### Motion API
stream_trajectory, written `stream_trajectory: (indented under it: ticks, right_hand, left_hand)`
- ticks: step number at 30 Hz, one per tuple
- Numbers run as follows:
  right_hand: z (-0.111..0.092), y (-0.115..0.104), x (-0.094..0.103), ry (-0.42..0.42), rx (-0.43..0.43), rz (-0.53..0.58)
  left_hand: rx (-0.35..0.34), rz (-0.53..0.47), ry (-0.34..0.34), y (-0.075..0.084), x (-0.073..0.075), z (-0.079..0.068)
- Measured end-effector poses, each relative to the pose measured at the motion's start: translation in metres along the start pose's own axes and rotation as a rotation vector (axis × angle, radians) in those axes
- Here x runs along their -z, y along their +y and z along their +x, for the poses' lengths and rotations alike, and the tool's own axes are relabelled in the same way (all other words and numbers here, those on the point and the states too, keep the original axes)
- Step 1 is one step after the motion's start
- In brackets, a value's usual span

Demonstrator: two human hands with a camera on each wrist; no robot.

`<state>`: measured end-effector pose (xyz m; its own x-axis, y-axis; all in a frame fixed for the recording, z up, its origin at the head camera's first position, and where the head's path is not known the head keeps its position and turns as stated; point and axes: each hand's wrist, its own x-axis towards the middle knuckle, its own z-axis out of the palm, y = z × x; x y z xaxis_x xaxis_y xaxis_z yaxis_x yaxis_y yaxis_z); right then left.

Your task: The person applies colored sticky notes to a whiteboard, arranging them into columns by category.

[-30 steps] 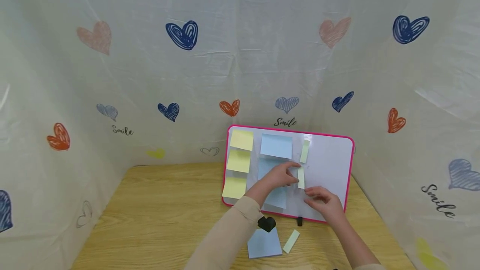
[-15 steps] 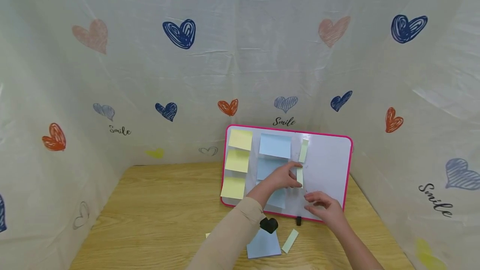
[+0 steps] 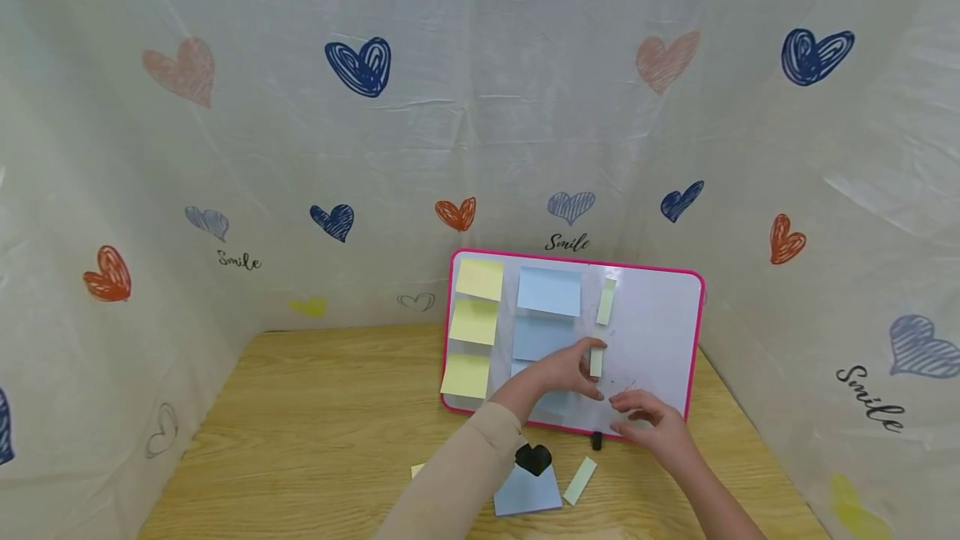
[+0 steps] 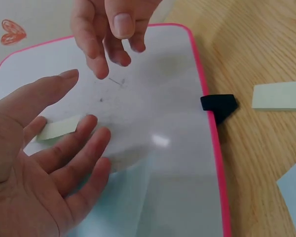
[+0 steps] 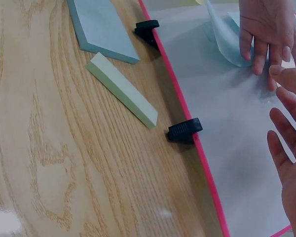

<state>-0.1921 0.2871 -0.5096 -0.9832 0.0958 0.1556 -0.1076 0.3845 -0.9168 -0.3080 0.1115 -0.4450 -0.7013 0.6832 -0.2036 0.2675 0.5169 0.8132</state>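
Note:
A pink-rimmed whiteboard leans at the back of the table. My left hand is at its middle, fingers apart and loosely bent around a narrow pale green sticky note stuck there. In the left wrist view that green note lies behind the fingers; whether they touch it I cannot tell. Lower right, my right hand hovers before the board with relaxed fingers and nothing in them. Another green sticky note is stuck above. Blue sticky notes form a column, partly hidden by my left hand.
Yellow sticky notes run down the board's left side. On the table before it lie a blue sticky-note pad and a narrow green pad. Black feet hold the board's lower edge. A heart-printed curtain hangs behind.
My left hand has shifted slightly down along the lower green note, and its thumb has moved off it toward the right hand. The right hand has barely moved.

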Motion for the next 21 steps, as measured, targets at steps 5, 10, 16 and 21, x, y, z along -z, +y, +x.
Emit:
stream_trajectory:
  ticks: [5, 10, 16, 21]
  right_hand:
    - [-0.005, 0.003, -0.002, -0.016, 0.041, 0.01]
    - [-0.009, 0.006, -0.004, -0.032, 0.078, 0.004]
    - [-0.016, 0.011, -0.008, -0.067, 0.048, 0.009]
    - [-0.02, 0.017, -0.014, -0.075, 0.129, 0.022]
  left_hand:
    - [-0.022, 0.024, -0.031, -0.007, -0.006, -0.005]
    - [-0.052, 0.02, -0.049, -0.016, -0.01, -0.012]
    - [-0.098, 0.009, -0.086, -0.028, -0.014, -0.019]
    - [-0.148, 0.015, -0.104, -0.035, -0.014, -0.028]
